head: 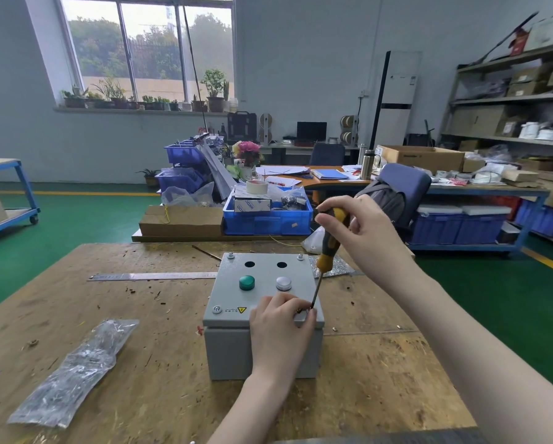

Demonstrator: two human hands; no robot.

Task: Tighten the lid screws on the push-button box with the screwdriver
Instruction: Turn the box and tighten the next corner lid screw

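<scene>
Right hand point(361, 232) grips a yellow-black screwdriver point(328, 248), tip at the grey metal push-button box's point(262, 315) five-o'clock lid screw, left hand point(280, 325) pinching there; other three corner screws look seated.

Matt grey painted metal box point(233, 293) sits on a rough, scuffed chipboard table point(140, 315).

Yellow warning triangle sticker point(242, 309) on box lid point(262, 296); adjacent print illegible.

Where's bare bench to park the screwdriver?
Free: bare wooden bench right of the grey metal push-button box, and between box and crumpled clear plastic bag. Crowded: behind the box, by the steel ruler, cardboard carton and blue plastic crate.
</scene>
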